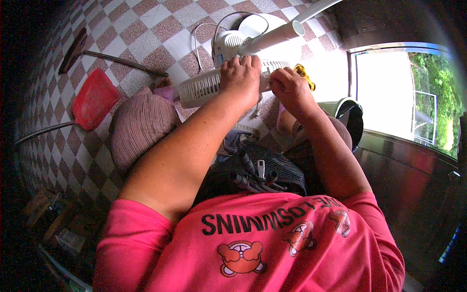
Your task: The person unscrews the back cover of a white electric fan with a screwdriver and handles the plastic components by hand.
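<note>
Holding a white fan (pixel 199 90) before the knees: left hand (pixel 241 78) clasped over its slatted casing, right hand (pixel 291 86) with fingers bunched on it, exact grip unclear. Open bucket (pixel 333 105) right of fan, dark inside; red dustpan (pixel 96 100) left of fan, pale smudges in it.

To my left I see a red dustpan (pixel 95 100) on the checkered tile floor (pixel 116 46), its long handle stretching away leftward. Beyond it lies a dark broom (pixel 73 52). On my right, a bucket (pixel 331 107) with a pale rim stands near a bright opening (pixel 382 92), with green plants (pixel 446 92) outside.
</note>
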Demonstrator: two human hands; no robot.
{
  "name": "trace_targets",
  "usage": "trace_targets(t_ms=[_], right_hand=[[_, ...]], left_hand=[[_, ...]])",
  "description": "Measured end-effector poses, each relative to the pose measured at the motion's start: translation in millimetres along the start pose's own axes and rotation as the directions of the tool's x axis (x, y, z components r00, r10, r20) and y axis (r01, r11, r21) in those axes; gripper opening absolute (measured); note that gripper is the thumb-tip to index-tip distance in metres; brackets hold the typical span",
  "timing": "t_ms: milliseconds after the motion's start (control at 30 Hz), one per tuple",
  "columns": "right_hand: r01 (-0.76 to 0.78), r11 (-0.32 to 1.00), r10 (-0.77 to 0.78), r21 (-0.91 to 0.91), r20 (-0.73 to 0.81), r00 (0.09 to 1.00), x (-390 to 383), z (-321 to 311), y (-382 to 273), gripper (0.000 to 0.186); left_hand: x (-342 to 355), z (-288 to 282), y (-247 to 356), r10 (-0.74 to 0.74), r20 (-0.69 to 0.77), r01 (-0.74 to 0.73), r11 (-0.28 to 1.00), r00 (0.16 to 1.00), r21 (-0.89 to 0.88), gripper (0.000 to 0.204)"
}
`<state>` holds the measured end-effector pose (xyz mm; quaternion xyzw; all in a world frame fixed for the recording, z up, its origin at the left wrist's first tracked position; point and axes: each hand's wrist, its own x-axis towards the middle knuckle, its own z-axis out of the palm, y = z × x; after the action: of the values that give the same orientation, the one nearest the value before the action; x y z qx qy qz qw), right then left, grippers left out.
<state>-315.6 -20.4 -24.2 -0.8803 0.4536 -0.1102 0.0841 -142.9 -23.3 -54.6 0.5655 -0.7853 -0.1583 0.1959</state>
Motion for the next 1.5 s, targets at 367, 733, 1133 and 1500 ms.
trace_targets(t_ms=[367,733,1133,1500], right_hand=[[-0.093,0.996,0.092,0.006,0.048,0.995,5,2,-7,0.009],[-0.124,0.991,0.131,-0.045,0.225,0.965,10,-1,-3,0.013],[0.095,0.934,-0.001,-0.345,0.263,0.965,10,-10,21,0.006],[0.144,0.982,-0.109,-0.123,0.254,0.961,27,-12,7,0.013]], left_hand=[[-1,1,1,0.016,0.014,-0.016,1.0,1.0,0.013,0.043],[-1,6,1,-0.005,-0.003,0.005,1.0,1.0,0.012,0.048],[3,7,-1,-0.069,0.001,0.069,0.998,0.998,0.006,0.042],[1,1,-7,-0.046,0.05,0.047,0.999,0.998,-0.007,0.07]])
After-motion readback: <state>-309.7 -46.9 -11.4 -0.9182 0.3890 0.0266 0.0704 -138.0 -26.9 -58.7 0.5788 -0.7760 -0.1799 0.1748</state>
